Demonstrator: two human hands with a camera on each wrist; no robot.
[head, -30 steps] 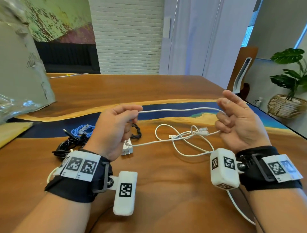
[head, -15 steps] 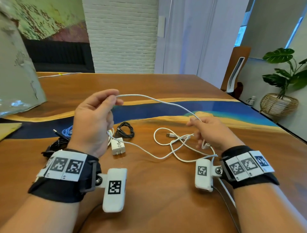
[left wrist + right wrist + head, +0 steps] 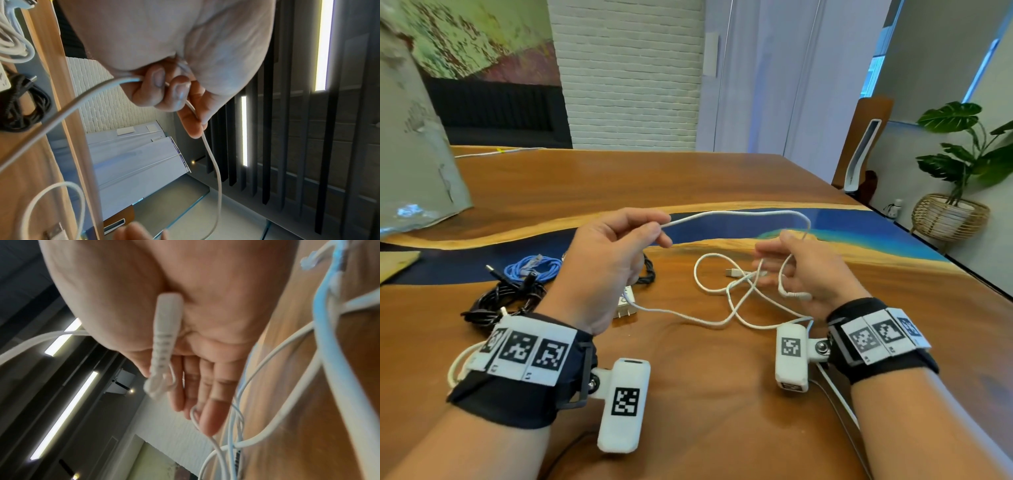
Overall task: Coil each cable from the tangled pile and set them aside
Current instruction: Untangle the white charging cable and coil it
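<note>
Wood grain with a blue resin band running across it makes up the bench (image 3: 688,359), and both forearms reach over its near edge, each wearing a black wrist strap with printed markers and a small white camera. Nearest, the left hand (image 3: 599,270) is raised above the bench with its fingers (image 3: 156,91) curled tight around the white cable (image 3: 736,215); the left wrist view shows the cable entering the fist on one side and leaving along the index finger on the other. From there the cable arches across to the right hand (image 3: 815,274), held at about the same height, whose fingers (image 3: 207,412) are mostly straight and relaxed, with the cable looped around them; its white plug end with a ribbed collar lies against the palm. Whether the thumb presses on that end I cannot tell, since the right wrist view is blurred. Below and between the hands, the rest of the white cable lies in loose crossing loops on the wood, a USB plug (image 3: 731,272) showing among them. Just beyond the left wrist sits a white charger block (image 3: 625,303), and to its left a bundle of black cable (image 3: 500,301), with a blue cable (image 3: 532,269) coiled right behind it on the resin band. Farther off stand a white brick wall (image 3: 626,75) and, at the far right, a potted plant (image 3: 962,178) in a woven basket.
</note>
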